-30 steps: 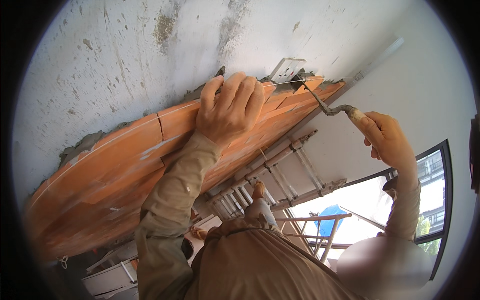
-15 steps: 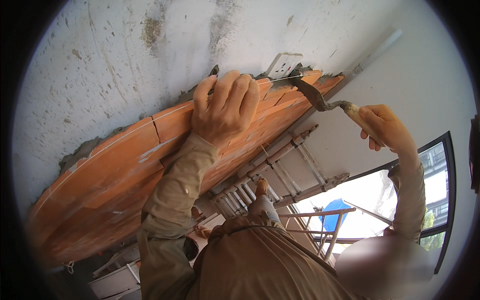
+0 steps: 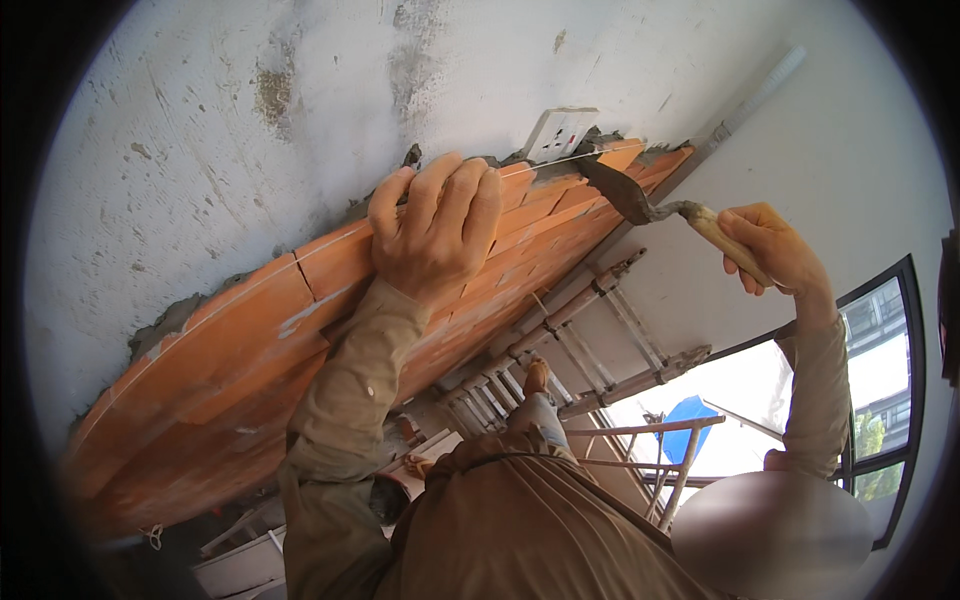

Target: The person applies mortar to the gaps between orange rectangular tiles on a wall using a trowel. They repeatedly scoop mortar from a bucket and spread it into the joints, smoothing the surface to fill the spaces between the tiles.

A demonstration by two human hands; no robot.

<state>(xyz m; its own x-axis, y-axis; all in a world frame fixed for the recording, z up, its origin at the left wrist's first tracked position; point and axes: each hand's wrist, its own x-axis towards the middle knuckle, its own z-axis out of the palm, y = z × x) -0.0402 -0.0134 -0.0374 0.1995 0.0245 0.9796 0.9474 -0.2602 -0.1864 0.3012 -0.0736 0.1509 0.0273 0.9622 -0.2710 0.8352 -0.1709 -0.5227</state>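
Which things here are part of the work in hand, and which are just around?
In the work:
trowel, held in the right hand
orange bricks, with the left hand on their top edge
grey mortar along that edge
white string along it

Just around, it seems:
wall socket
window
blue object
railed frame
ladder (whether anyone stands on it is unclear)

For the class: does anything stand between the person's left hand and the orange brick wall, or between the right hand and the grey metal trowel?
Possibly a thin white string: it runs along the top edge of the orange brick wall and disappears behind the left hand. Nothing visible separates the right hand from the trowel.
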